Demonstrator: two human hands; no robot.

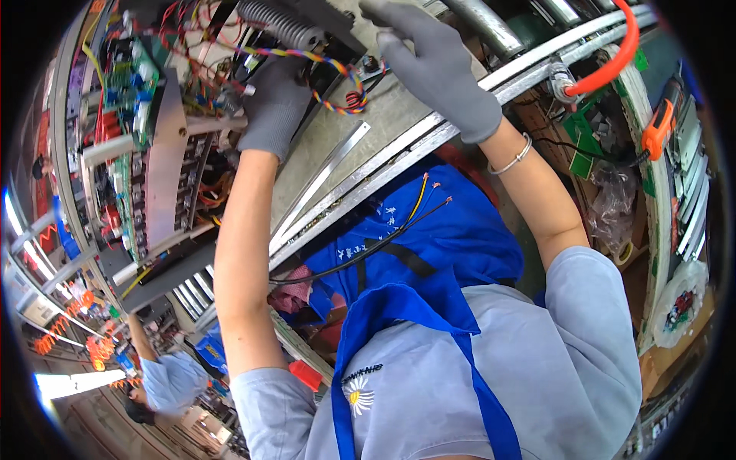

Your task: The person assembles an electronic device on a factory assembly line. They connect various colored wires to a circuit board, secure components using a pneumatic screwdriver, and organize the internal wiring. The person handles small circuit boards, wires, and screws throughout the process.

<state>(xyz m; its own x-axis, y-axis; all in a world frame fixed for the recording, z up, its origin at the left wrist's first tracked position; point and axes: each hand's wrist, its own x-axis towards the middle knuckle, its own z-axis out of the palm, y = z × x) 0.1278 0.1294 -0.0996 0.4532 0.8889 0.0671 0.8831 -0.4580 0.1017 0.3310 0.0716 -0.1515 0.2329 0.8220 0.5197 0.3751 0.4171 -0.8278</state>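
Wires twisted together in yellow, red and blue (335, 63) curl in a loose loop over the grey bench (395, 115), well in from its near edge. The left hand, in a dark grey knitted glove (274, 100), reaches in under and beside them; its fingertips are hidden, so I cannot tell whether they grip anything. The right hand, in a matching grey glove (441, 65), hangs over the bench with its fingers extended and spread, apparently holding nothing. Just beyond the loop lie a dark casing (331, 21) and a grey ribbed hose (280, 23).

Good handling here would probably mean steadying whatever the left fingers touch while the right keeps the loop aside, guiding the wires by their covering rather than tugging at their ends, and keeping them off hard metal edges. A flat silver metal strip (335, 159) slants toward the bench's near edge and could snag a cuff.

Left of the left hand stands a rack of green circuit boards (134, 84). Past the bench's near edge, a black cable with bared ends (376, 247) crosses the blue apron (460, 222). Farther right, an orange-handled tool (659, 126) rests beside a bin.
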